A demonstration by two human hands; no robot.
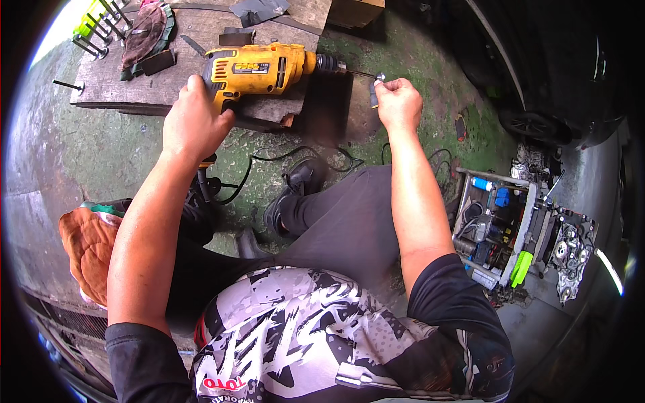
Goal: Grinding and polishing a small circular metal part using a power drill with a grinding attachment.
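A yellow power drill (259,70) lies sideways over the wooden bench top (121,93), its black chuck facing right. My left hand (195,124) is closed round the handle. Out of the chuck sticks a thin metal rod with a small round head, apparently an engine valve (363,73). My right hand (401,104) pinches at that head end, past the bench edge. A small dark strip, perhaps sandpaper (373,96), hangs from its fingertips. Several similar valves (94,46) stand stem-up at the bench's far left. Whether the drill is spinning cannot be seen.
A stained cloth (146,39) and dark abrasive-looking pieces (237,36) lie on the bench. Behind is a cardboard box (358,12). A black cable (289,154) crosses the green floor. To the right are a tool crate (494,225), an engine part (572,252) and a dark vehicle (557,60).
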